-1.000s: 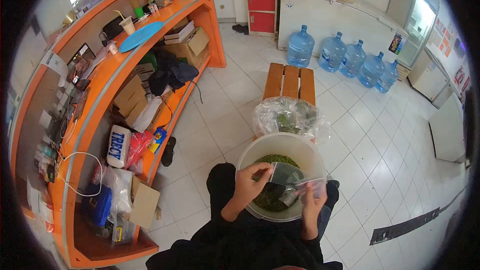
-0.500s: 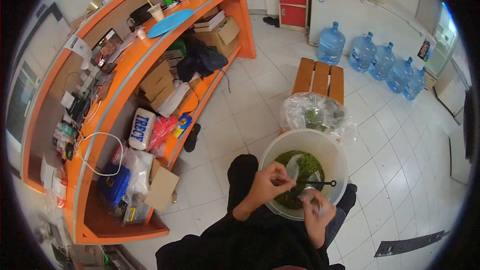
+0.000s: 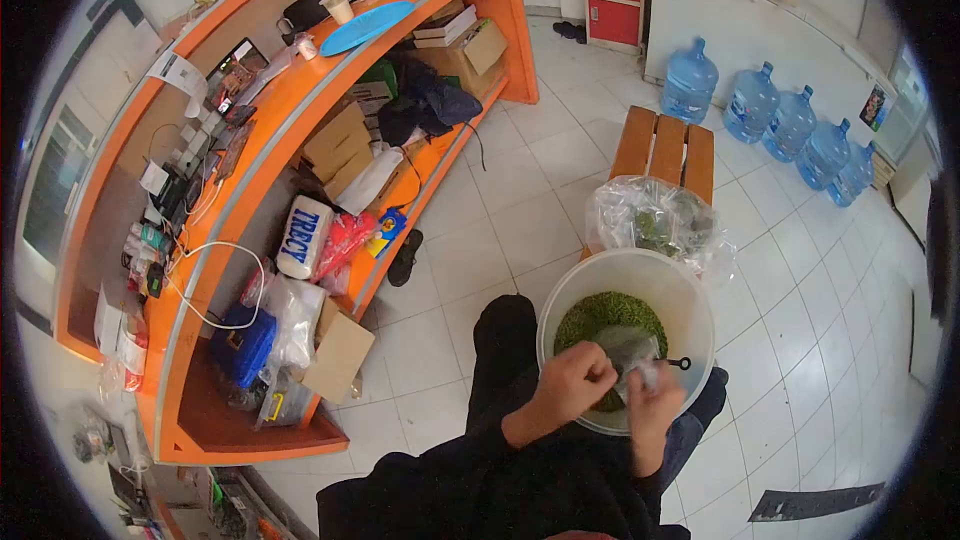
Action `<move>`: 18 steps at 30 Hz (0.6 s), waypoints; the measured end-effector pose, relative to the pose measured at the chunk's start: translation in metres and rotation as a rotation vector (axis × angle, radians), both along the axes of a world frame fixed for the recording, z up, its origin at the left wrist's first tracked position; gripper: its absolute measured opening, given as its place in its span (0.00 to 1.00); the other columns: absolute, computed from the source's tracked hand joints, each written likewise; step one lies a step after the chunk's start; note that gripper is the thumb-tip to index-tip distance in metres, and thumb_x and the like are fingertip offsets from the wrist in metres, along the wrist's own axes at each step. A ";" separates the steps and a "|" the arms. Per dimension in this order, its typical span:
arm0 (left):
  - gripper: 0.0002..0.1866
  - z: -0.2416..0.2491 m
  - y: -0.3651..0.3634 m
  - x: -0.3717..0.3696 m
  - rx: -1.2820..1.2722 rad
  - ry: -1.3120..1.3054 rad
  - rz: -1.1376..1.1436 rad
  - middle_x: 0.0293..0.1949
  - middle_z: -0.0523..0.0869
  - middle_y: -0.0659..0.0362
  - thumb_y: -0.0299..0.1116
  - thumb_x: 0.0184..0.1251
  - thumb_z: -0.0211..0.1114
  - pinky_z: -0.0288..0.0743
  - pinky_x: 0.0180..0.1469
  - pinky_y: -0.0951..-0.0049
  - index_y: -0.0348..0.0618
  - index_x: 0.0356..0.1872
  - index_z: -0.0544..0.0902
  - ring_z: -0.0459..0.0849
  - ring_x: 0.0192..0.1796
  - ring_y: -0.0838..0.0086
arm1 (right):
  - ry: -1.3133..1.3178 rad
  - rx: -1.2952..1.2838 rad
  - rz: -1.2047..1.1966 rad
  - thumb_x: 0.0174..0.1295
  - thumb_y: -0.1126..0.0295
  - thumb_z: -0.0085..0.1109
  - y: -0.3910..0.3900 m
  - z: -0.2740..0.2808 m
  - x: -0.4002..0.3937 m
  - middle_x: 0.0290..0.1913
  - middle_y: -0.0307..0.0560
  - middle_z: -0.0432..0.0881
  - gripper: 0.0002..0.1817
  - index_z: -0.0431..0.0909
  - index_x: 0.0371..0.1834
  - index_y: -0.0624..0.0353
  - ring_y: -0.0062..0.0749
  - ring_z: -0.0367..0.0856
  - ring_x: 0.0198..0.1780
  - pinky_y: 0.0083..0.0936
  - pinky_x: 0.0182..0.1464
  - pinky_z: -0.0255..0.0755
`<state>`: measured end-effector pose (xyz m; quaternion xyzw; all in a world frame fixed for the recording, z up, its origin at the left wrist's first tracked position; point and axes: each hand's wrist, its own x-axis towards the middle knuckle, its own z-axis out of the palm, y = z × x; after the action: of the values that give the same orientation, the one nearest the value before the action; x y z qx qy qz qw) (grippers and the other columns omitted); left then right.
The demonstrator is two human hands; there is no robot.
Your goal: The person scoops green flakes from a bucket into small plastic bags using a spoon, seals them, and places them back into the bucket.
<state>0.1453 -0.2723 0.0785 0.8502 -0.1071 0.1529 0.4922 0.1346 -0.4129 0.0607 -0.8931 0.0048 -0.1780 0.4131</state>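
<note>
A white round tub (image 3: 690, 285) stands between my legs with chopped green material (image 3: 610, 315) in it. Over the tub my left hand (image 3: 573, 380) is closed, its fingers pinched beside a small clear plastic bag (image 3: 630, 345). My right hand (image 3: 655, 402) is closed on the crumpled clear plastic at the bag's right side. What the left fingertips pinch is too small to make out. A black handle with a ring end (image 3: 680, 363) juts out toward the tub's right wall.
Beyond the tub, a large clear bag (image 3: 655, 215) with green contents lies on a wooden bench (image 3: 668, 148). An orange shelf counter (image 3: 330, 70) curves along the left. Blue water bottles (image 3: 690, 80) line a white chest (image 3: 720, 30) at the back right.
My hands have come closer together over the tub, and the small bag now lies between them. The whole view has shifted a little, with the room appearing farther right.
</note>
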 end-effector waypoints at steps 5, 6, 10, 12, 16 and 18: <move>0.09 -0.007 0.006 0.013 -0.400 0.343 -0.281 0.26 0.77 0.61 0.23 0.48 0.64 0.73 0.34 0.79 0.39 0.27 0.71 0.77 0.31 0.82 | 0.113 0.254 0.058 0.44 0.72 0.60 -0.011 0.004 0.001 0.22 0.53 0.76 0.08 0.76 0.27 0.63 0.47 0.76 0.24 0.32 0.26 0.68; 0.09 -0.002 0.002 0.014 -0.434 0.412 -0.348 0.27 0.77 0.61 0.23 0.49 0.63 0.73 0.36 0.79 0.39 0.29 0.72 0.77 0.32 0.82 | 0.028 0.184 0.139 0.44 0.71 0.61 -0.008 0.001 0.000 0.23 0.54 0.76 0.09 0.76 0.28 0.62 0.47 0.76 0.24 0.32 0.26 0.68; 0.08 -0.006 0.001 0.013 -0.337 0.498 -0.414 0.32 0.78 0.60 0.27 0.56 0.59 0.71 0.38 0.80 0.37 0.35 0.72 0.76 0.36 0.82 | 0.080 0.084 0.156 0.44 0.69 0.61 0.005 -0.003 -0.003 0.22 0.56 0.75 0.11 0.74 0.30 0.61 0.49 0.76 0.25 0.34 0.26 0.69; 0.07 -0.008 0.004 0.013 -0.325 0.518 -0.421 0.31 0.78 0.59 0.28 0.57 0.57 0.71 0.36 0.80 0.36 0.35 0.73 0.76 0.35 0.82 | 0.116 0.099 0.168 0.44 0.69 0.60 0.005 0.001 -0.003 0.22 0.56 0.75 0.10 0.74 0.30 0.61 0.50 0.76 0.26 0.35 0.27 0.68; 0.08 -0.009 0.014 0.018 -0.177 0.537 -0.468 0.25 0.78 0.58 0.29 0.55 0.57 0.69 0.30 0.78 0.36 0.34 0.75 0.76 0.30 0.82 | 0.160 0.125 0.170 0.45 0.69 0.59 0.000 -0.003 -0.003 0.22 0.56 0.75 0.10 0.73 0.30 0.61 0.51 0.76 0.26 0.35 0.26 0.68; 0.07 -0.009 0.013 0.017 -0.040 0.494 -0.477 0.22 0.78 0.57 0.29 0.54 0.58 0.68 0.28 0.77 0.36 0.32 0.76 0.76 0.27 0.81 | 0.171 0.077 0.190 0.44 0.69 0.60 -0.001 0.001 -0.005 0.22 0.56 0.75 0.11 0.72 0.30 0.60 0.51 0.75 0.25 0.36 0.26 0.68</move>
<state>0.1625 -0.2593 0.0696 0.8028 -0.1776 -0.1750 0.5416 0.1297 -0.4138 0.0619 -0.8850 -0.0377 -0.0610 0.4600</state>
